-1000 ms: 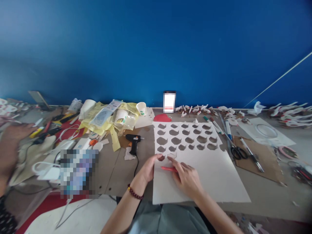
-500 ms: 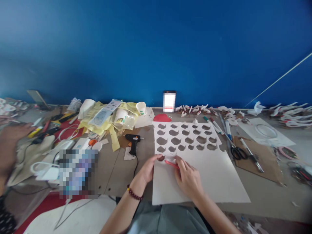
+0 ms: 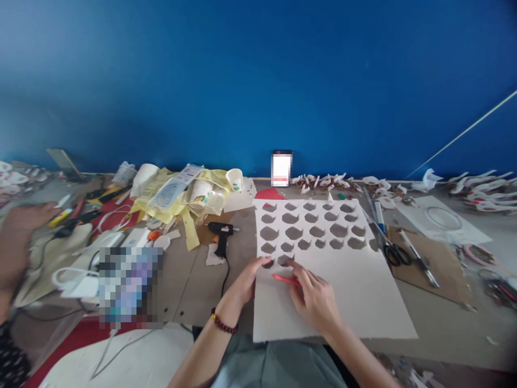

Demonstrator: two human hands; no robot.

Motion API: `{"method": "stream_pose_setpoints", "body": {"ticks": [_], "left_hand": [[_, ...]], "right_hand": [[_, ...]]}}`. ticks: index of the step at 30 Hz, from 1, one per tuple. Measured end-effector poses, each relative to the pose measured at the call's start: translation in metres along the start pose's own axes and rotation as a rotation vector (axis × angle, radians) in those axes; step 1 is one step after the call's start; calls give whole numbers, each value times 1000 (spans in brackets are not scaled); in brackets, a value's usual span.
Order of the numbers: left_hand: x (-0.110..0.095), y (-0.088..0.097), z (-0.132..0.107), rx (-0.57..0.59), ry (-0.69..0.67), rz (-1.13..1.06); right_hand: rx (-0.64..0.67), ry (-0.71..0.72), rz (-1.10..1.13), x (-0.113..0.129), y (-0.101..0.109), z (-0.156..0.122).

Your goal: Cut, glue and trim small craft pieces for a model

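Observation:
A large white sheet (image 3: 331,302) of paper or thin foam lies in front of me, its upper half filled with rows of leaf-shaped holes. My left hand (image 3: 247,281) grips the sheet's left edge, with the thumb on top beside a hole and the other fingers mostly hidden. A slim red pen-like tool (image 3: 286,279) is held in my right hand (image 3: 313,296), pointing left just above the sheet. The right index finger reaches to an open hole (image 3: 285,261) in the lowest row. The tool's tip is too small to make out.
A black glue gun (image 3: 221,237) lies left of the sheet. To the right are black scissors (image 3: 396,253) and a pen (image 3: 420,258) on cardboard (image 3: 440,275). White cutouts (image 3: 323,180) line the wall. Another person's hand (image 3: 30,218) is at far left.
The hole by my right index finger now shows dark, where a white piece filled it before. The upper part of the sheet has shifted slightly right. My left hand stays at the edge.

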State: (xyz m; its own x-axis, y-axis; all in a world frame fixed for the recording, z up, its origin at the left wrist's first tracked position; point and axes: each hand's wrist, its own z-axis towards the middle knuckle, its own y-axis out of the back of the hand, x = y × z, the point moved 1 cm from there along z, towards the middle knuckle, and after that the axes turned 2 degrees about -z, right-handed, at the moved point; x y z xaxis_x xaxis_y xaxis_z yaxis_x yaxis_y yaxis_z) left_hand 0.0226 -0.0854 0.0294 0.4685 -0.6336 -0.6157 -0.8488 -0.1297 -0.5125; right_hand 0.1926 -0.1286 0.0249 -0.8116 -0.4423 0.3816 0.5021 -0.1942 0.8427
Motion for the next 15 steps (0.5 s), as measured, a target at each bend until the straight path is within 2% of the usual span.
{"method": "stream_pose_setpoints", "body": {"ticks": [3,6,8,11,13,15], "left_hand": [[0,0,0,-39,-88,77],[1,-2,0,-60,-136,177],[3,-2,0,-55,-104,217],[5,2,0,-111,-108,244],[4,7,1,-171,-166,240],[1,11,4,-188,-230,211]], "right_hand": [[40,-10,18,2,6,0],[-20,-68,52,-5,16,-2],[-118,-199,24,-17,28,-3],[-252,-451,-125,-45,53,-6],[-281,-577,-258,-65,70,-10],[-233,-724,-398,-85,87,-17]]}}
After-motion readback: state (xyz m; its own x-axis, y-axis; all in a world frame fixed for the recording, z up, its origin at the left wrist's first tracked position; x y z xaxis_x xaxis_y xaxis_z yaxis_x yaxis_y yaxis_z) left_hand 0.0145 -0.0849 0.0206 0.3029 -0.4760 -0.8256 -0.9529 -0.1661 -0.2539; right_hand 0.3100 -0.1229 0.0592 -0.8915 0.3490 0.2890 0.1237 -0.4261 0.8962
